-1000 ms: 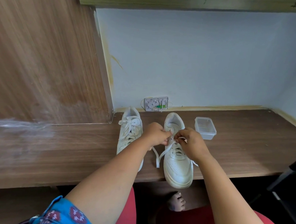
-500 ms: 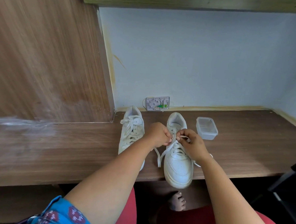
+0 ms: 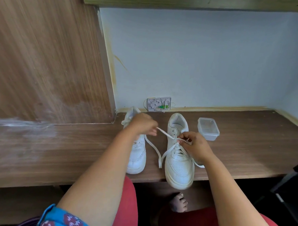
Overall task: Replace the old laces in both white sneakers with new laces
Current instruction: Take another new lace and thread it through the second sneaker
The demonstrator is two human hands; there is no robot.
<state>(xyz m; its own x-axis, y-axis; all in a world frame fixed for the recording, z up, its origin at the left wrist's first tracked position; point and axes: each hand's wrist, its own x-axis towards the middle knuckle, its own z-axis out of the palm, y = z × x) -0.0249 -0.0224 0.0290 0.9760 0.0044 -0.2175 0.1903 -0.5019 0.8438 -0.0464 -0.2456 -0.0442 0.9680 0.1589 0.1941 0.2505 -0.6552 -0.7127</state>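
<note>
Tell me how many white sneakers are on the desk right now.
2. One sneaker lies to the left, partly behind the left hand; the other sneaker sits beside it, its toe past the desk edge. None seem hidden.

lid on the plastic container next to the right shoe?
No: the clear plastic container sits open-topped on the desk, apart from the right sneaker, with no lid in view.

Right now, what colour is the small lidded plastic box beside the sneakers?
Clear, see-through small lidded plastic box; head view.
</note>
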